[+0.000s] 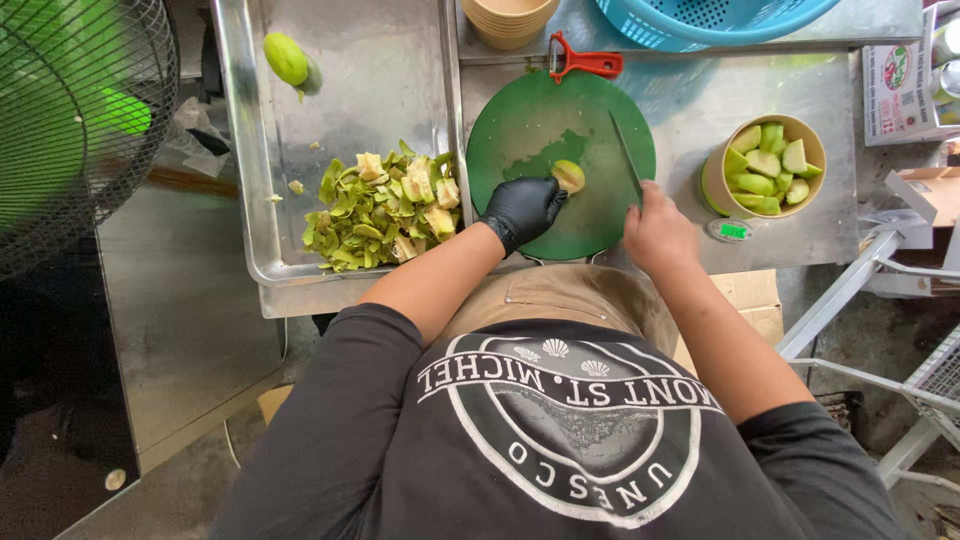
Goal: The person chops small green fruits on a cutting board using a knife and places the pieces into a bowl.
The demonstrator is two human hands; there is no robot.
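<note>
We look straight down on a steel counter [700, 110] where a round green cutting board [540, 130] sits at centre. Our left hand [522, 210], in a black glove, pins a small mango piece [569, 176] near the board's middle, fingers curled against it. Our right hand [657, 228], bare, is wrapped round the handle of a knife [626, 152], whose blade points toward twelve o'clock just to the three o'clock side of the fruit. We judge the step to be cutting the last flesh off the piece; the next stroke calls for bringing the blade across to it, clear of the gloved fingertips. At three o'clock a paper tub [764, 166] holds pale green wedges. At nine o'clock a steel tray [340, 100] carries a heap of peelings [380, 212] and one whole mango [286, 58]. A red peeler [584, 62] lies at twelve o'clock.
</note>
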